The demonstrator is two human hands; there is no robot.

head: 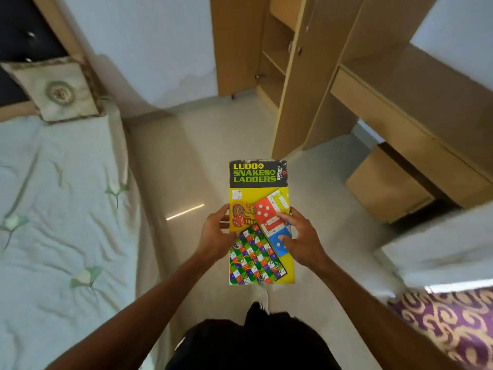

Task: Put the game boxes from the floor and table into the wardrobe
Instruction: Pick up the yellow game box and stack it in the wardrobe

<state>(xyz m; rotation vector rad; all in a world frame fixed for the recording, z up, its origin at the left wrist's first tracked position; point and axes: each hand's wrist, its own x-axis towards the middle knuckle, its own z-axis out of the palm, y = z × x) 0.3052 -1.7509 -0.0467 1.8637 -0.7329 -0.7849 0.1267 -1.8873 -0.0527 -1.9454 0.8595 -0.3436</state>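
Observation:
A yellow Ludo and Snakes and Ladders game box [257, 193] is held flat in front of me, above the floor. My left hand [215, 233] grips its left edge. My right hand [301, 239] holds the right side, with fingers spread over the lid. The wooden wardrobe [269, 46] stands ahead with its door [296, 84] swung open and bare shelves showing inside.
A bed with a pale sheet [53, 209] and a cushion [57, 90] fills the left. A wooden desk [416, 102] with a drawer unit [386, 185] stands to the right. A purple patterned cloth [453, 324] lies at the lower right. Shiny tiled floor [192, 166] runs between the bed and the wardrobe.

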